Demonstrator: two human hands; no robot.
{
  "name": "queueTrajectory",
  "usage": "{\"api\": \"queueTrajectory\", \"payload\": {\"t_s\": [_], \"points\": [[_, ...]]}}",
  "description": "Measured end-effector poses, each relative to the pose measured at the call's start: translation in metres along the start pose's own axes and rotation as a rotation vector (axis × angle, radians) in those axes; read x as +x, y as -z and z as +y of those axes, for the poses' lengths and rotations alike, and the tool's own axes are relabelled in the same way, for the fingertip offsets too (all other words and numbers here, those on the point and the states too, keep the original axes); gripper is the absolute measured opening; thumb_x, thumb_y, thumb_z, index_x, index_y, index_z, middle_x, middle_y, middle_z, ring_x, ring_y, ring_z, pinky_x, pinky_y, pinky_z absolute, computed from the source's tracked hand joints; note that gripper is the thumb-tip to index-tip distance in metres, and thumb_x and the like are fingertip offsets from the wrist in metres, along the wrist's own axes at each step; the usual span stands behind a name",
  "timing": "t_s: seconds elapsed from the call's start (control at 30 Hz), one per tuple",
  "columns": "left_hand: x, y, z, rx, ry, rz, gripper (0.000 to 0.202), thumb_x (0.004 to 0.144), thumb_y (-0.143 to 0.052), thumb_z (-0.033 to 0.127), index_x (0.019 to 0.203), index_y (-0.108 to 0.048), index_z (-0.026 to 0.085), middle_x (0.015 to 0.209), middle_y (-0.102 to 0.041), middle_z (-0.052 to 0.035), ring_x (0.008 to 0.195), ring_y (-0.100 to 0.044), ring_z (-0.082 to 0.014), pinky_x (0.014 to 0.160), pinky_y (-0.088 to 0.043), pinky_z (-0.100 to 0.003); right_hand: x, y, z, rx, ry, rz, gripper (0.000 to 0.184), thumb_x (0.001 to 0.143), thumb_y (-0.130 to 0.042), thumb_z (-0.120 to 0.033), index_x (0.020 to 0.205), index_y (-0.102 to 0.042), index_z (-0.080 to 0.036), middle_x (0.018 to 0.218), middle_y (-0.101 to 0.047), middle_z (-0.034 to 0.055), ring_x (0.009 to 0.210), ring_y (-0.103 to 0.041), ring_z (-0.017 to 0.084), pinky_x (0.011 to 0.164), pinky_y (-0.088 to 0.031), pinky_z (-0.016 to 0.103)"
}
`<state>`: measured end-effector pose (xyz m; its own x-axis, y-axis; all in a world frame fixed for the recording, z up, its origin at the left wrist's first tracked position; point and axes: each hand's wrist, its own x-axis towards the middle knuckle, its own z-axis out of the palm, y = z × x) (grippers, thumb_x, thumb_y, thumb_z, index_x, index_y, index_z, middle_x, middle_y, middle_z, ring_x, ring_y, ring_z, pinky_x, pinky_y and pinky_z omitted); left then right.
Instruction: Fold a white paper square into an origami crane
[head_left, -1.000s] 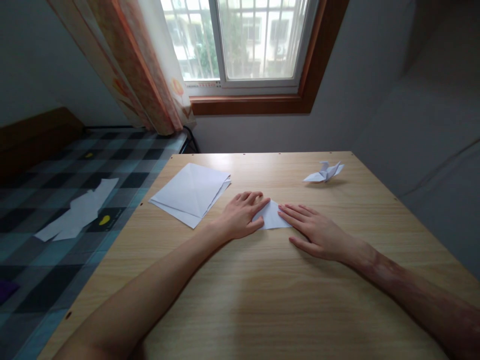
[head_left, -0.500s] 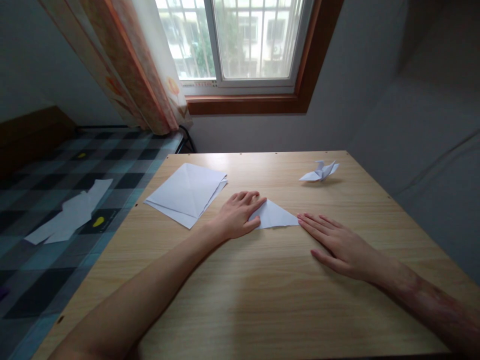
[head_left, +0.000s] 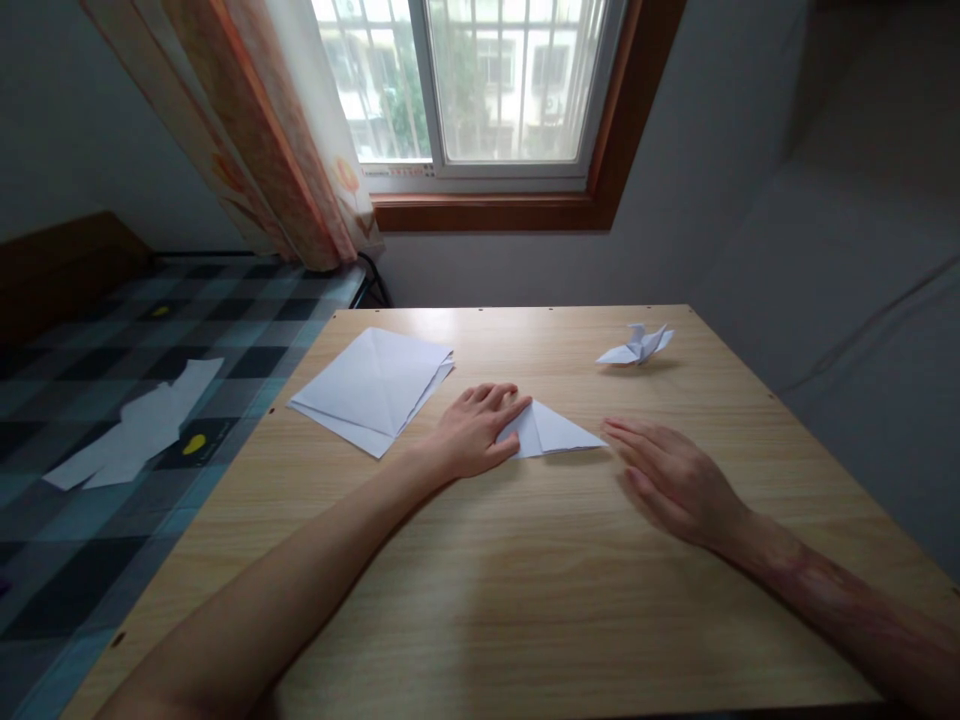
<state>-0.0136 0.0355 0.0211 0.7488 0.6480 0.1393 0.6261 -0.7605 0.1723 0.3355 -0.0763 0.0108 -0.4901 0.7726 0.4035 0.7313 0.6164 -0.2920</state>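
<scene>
A small folded piece of white paper (head_left: pixel 562 432), triangular in outline with a crease line near its middle, lies on the wooden table. My left hand (head_left: pixel 480 430) rests flat over its left part, fingers spread and pressing it down, so that side is hidden. Just beyond the paper's right tip is my right hand (head_left: pixel 671 480), slightly blurred, its fingers stretched out and its thumb a little apart. It holds nothing and appears just clear of the tip.
A stack of square white sheets (head_left: pixel 375 385) lies at the table's back left. At the back right stands a folded paper crane (head_left: pixel 637 346). Paper scraps (head_left: pixel 146 425) lie on the checked bed (head_left: pixel 82 560) left of the table (head_left: pixel 480 620). A window (head_left: pixel 510 90) is behind.
My right hand has come off the paper's right tip and turned slightly on its side. A flap edge now shows along the paper's middle. My left hand has stayed in place.
</scene>
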Motion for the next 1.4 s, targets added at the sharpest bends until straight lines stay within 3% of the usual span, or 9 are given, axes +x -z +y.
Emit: {"api": "queueTrajectory", "payload": {"t_s": [0.13,0.27,0.4,0.63,1.03,1.2,1.4], "points": [[0.0,0.0,0.0,-0.005,-0.003,0.017,0.063,0.103,-0.055,0.041,0.165,-0.051,0.03,0.159,-0.055,-0.0114,0.148,-0.047,-0.0344,0.127,-0.037,-0.054,0.041,-0.013,-0.018,-0.003,-0.011,-0.084,0.071,0.111,-0.052,-0.043,0.176,-0.035,-0.018,0.177,-0.044,0.0186,0.163,-0.044,0.039,0.133,-0.039,0.064],[0.0,-0.001,0.0,0.002,-0.001,0.023,0.064,0.104,-0.055,0.042,0.167,-0.049,0.03,0.159,-0.054,-0.0113,0.148,-0.046,-0.0334,0.128,-0.036,-0.052,0.079,-0.03,-0.032,0.014,-0.014,-0.182,0.076,0.112,-0.052,-0.057,0.173,-0.04,-0.014,0.174,-0.046,0.0222,0.164,-0.043,0.038,0.135,-0.037,0.062],[-0.001,-0.001,-0.001,-0.006,-0.009,0.026,0.067,0.104,-0.055,0.041,0.169,-0.046,0.03,0.159,-0.054,-0.0108,0.148,-0.047,-0.0323,0.129,-0.036,-0.051,0.094,-0.045,-0.034,0.008,-0.03,-0.236,0.077,0.113,-0.048,-0.061,0.171,-0.043,-0.011,0.174,-0.046,0.0233,0.163,-0.045,0.036,0.135,-0.038,0.058],[-0.001,0.0,0.0,-0.008,0.006,0.015,0.064,0.104,-0.054,0.042,0.166,-0.05,0.028,0.161,-0.054,-0.0118,0.148,-0.048,-0.0333,0.129,-0.036,-0.052,0.072,-0.05,-0.02,-0.012,0.032,-0.236,0.087,0.11,-0.055,-0.062,0.18,-0.023,-0.021,0.18,-0.034,0.0182,0.168,-0.036,0.036,0.136,-0.034,0.061],[0.0,0.005,0.003,-0.009,-0.014,0.066,0.058,0.1,-0.059,0.041,0.157,-0.058,0.028,0.154,-0.06,-0.0121,0.141,-0.054,-0.0343,0.123,-0.042,-0.052,0.01,-0.018,0.002,-0.046,0.032,-0.314,0.096,0.108,-0.062,-0.062,0.181,-0.008,-0.032,0.183,-0.028,0.0107,0.169,-0.033,0.036,0.135,-0.037,0.061],[0.001,0.007,0.005,-0.013,-0.034,0.099,0.052,0.098,-0.065,0.043,0.146,-0.066,0.024,0.147,-0.065,-0.0135,0.132,-0.061,-0.035,0.117,-0.048,-0.053,-0.002,-0.007,0.002,-0.028,0.002,-0.308,0.082,0.112,-0.057,-0.053,0.181,-0.017,-0.032,0.181,-0.035,0.0101,0.166,-0.039,0.036,0.132,-0.04,0.063],[0.0,0.0,0.002,-0.028,-0.086,0.109,0.052,0.1,-0.064,0.037,0.15,-0.064,0.026,0.151,-0.065,-0.0117,0.135,-0.062,-0.032,0.118,-0.049,-0.05,0.012,-0.008,-0.006,0.018,0.008,-0.153,0.061,0.108,-0.061,-0.041,0.167,-0.05,-0.028,0.168,-0.057,0.0119,0.154,-0.055,0.036,0.127,-0.046,0.062]]}}
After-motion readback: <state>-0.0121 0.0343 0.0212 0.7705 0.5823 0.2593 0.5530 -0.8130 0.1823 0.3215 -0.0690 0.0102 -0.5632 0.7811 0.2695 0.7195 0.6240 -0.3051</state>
